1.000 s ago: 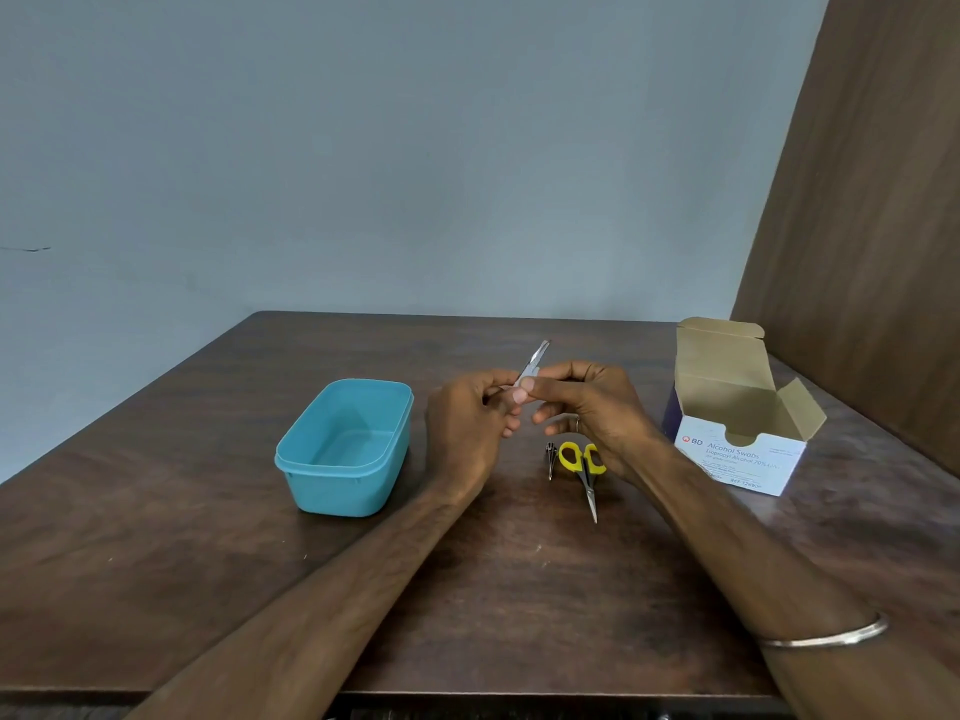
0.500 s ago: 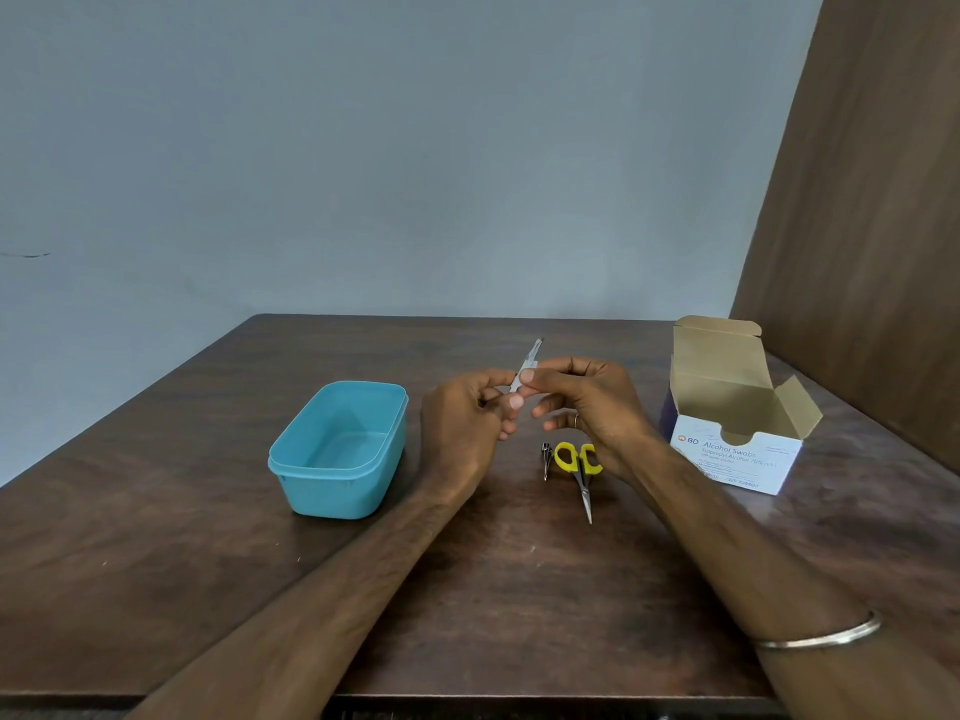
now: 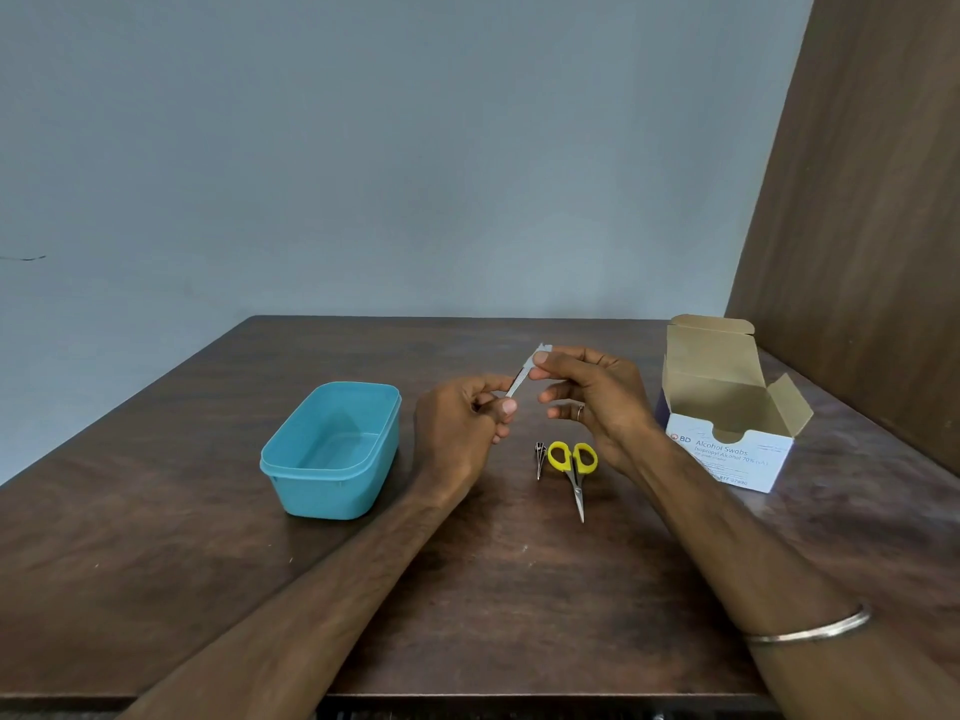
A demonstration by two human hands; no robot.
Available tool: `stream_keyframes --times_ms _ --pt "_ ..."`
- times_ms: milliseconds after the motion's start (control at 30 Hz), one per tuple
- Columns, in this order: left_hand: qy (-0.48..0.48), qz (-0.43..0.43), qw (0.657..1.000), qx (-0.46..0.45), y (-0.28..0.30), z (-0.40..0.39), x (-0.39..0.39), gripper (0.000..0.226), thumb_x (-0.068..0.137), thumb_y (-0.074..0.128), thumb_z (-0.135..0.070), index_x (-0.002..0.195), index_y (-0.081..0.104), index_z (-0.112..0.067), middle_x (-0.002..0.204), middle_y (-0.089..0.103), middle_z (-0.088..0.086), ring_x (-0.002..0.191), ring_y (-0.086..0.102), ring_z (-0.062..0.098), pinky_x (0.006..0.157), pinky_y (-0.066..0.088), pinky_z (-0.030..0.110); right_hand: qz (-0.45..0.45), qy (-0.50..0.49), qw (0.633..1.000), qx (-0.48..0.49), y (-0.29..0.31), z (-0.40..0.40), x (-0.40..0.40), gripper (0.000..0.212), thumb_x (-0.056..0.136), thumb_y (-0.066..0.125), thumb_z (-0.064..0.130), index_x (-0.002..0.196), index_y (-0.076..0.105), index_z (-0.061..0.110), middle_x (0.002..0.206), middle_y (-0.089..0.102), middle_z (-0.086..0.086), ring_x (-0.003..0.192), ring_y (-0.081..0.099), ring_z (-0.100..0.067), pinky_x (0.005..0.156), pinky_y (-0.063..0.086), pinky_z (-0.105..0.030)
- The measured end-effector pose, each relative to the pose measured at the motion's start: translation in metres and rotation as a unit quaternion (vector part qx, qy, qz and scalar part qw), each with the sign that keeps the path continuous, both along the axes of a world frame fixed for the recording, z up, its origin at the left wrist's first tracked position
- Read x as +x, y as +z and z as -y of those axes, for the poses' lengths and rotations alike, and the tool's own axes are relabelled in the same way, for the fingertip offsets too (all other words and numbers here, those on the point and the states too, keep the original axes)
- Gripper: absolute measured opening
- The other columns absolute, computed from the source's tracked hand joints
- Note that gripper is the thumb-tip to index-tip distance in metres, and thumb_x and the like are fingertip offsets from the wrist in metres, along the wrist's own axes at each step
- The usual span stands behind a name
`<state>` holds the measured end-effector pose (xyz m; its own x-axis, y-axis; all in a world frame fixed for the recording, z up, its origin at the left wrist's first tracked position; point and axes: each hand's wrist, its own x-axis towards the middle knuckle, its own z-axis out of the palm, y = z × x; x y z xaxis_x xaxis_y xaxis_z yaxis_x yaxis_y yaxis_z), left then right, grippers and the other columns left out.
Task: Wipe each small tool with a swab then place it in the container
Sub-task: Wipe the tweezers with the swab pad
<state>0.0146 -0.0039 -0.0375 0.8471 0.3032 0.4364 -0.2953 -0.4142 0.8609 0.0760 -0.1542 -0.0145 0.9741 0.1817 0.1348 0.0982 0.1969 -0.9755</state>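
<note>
My left hand [image 3: 460, 433] pinches the lower end of a thin metal nail file [image 3: 518, 383] that tilts up to the right. My right hand [image 3: 597, 402] pinches a small white swab [image 3: 544, 350] around the file's upper end. Both hands hover above the middle of the wooden table [image 3: 493, 605]. A teal plastic container [image 3: 332, 449] with nothing in it stands to the left of my left hand. On the table below my right hand lie yellow-handled scissors [image 3: 574, 467] and, just left of them, a small metal tool [image 3: 540, 457].
A white box of alcohol swabs [image 3: 727, 423] stands with its flaps up at the right of the table. A brown wooden panel [image 3: 857, 226] rises behind it on the right. A grey-blue wall runs behind the table.
My right hand has slid the swab up along the file from its middle to its upper tip. My left hand has kept its hold on the lower end.
</note>
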Motion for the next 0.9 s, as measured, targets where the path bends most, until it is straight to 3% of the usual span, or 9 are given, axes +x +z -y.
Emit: stream_keyframes --times_ms 300,567,733,900 --pt "0.016 0.011 1.0 -0.011 -0.0003 -0.0017 -0.0006 0.02 0.088 0.068 -0.007 0.107 0.072 -0.013 0.074 0.071 0.005 0.061 0.065 0.011 0.059 0.057 0.022 0.004 0.02 1.0 -0.023 -0.0005 -0.0032 -0.0029 0.018 0.082 0.078 0.016 0.096 0.075 0.005 0.091 0.078 -0.014 0.061 0.065 -0.019 0.058 0.052 -0.031" --pt "0.023 0.02 1.0 0.002 -0.0005 -0.0002 -0.0029 0.022 0.089 0.068 -0.014 0.111 0.071 -0.015 0.073 0.071 -0.003 0.063 0.067 0.008 0.061 0.057 0.022 0.002 0.041 0.998 -0.046 -0.0027 -0.0042 -0.0034 0.021 0.081 0.08 0.016 0.098 0.075 0.004 0.091 0.077 -0.015 0.062 0.065 -0.021 0.059 0.052 -0.032" --pt "0.023 0.034 0.999 0.015 0.0013 0.0025 -0.0059 0.025 0.09 0.067 -0.019 0.115 0.068 -0.02 0.075 0.071 -0.006 0.067 0.068 0.007 0.065 0.059 0.026 0.008 0.065 0.996 -0.062 -0.0043 -0.0046 -0.004 0.03 0.08 0.081 0.017 0.103 0.073 0.0 0.093 0.077 -0.017 0.066 0.067 -0.021 0.061 0.054 -0.033" --pt "0.019 0.055 0.998 -0.012 0.0026 0.0022 -0.0059 0.014 0.092 0.064 -0.019 0.101 0.07 -0.027 0.072 0.07 -0.008 0.065 0.068 0.011 0.061 0.059 0.026 0.014 0.088 0.995 -0.052 -0.0059 -0.0058 -0.003 0.05 0.067 0.083 0.022 0.108 0.069 -0.003 0.092 0.076 -0.017 0.067 0.069 -0.022 0.061 0.056 -0.032"
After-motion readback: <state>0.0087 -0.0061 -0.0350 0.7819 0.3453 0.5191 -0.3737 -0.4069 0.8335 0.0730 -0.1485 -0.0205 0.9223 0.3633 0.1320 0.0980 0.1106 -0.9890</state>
